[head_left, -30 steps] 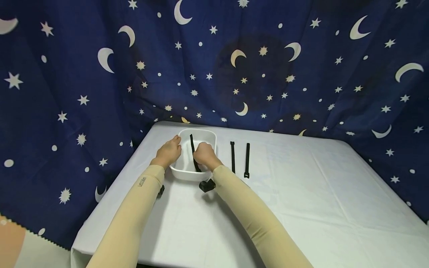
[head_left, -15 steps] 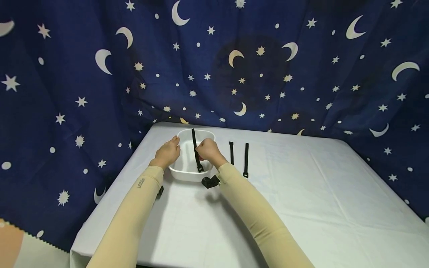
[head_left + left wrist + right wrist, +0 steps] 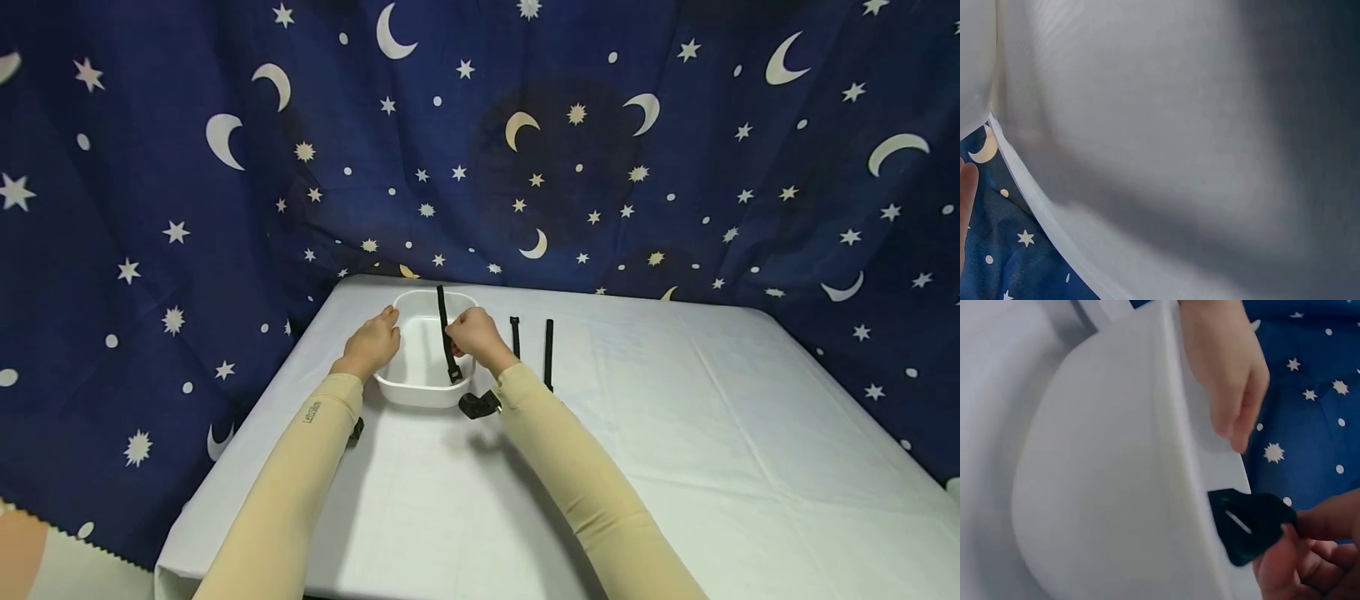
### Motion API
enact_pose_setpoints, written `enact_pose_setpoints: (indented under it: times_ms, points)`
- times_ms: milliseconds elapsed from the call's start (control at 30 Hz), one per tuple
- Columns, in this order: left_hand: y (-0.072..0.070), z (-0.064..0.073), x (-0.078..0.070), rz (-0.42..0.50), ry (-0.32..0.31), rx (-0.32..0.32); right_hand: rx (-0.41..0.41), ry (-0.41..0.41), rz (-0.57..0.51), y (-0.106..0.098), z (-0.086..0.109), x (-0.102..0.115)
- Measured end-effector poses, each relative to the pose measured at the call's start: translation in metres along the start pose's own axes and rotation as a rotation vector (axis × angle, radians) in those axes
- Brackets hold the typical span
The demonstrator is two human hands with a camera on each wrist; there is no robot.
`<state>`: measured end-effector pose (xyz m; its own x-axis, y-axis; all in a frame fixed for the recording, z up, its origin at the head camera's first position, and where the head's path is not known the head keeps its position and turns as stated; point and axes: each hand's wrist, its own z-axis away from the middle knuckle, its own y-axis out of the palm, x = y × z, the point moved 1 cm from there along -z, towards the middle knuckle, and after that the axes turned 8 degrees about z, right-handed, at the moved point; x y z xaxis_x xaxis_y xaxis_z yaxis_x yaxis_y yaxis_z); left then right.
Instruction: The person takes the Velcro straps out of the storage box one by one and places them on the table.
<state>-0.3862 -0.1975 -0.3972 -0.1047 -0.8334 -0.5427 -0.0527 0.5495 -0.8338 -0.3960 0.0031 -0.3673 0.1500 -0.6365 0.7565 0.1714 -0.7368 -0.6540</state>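
In the head view my right hand (image 3: 476, 333) pinches a black hook-and-loop cable strap (image 3: 442, 304) near its middle. The strap stands tilted over the white plastic tub (image 3: 423, 396), its slotted head (image 3: 1232, 531) hanging down inside the rim in the right wrist view. Thumb and fingers (image 3: 1279, 562) press it between them. My left hand (image 3: 372, 340) lies along the tub's left rim with straight fingers touching it. Only fingertips of that hand (image 3: 967, 187) show in the left wrist view, beside the tub's outer wall.
Two more black straps lie on the white-covered table right of the tub: a nearer one (image 3: 515, 337) partly behind my right hand and forearm, and another one (image 3: 548, 354) farther right. A blue curtain (image 3: 570, 167) with moons and stars hangs behind the table.
My right hand has risen and moved right, lifting the strap, whose lower head now shows more fully. The left hand stays at the tub's rim. The whole view has drifted slightly.
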Motion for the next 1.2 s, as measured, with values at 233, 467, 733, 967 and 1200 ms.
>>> enact_pose_setpoints:
  times_ms: [233,467,733,967,1200]
  points:
    - [0.001,-0.001,0.002,-0.005,0.015,-0.011,0.005,0.042,-0.118,-0.016,0.001,-0.014]
    - [0.001,0.0,0.001,-0.006,-0.004,0.004,0.014,0.08,-0.209,-0.029,0.003,-0.03]
    - [0.001,0.0,0.001,-0.01,-0.006,0.004,0.019,0.129,-0.287,-0.046,0.004,-0.039]
    - [0.001,0.0,0.0,-0.003,0.002,0.003,0.024,0.149,-0.303,-0.061,0.004,-0.049]
    - [0.001,0.001,0.001,0.003,0.011,-0.004,0.026,0.175,-0.293,-0.074,0.009,-0.065]
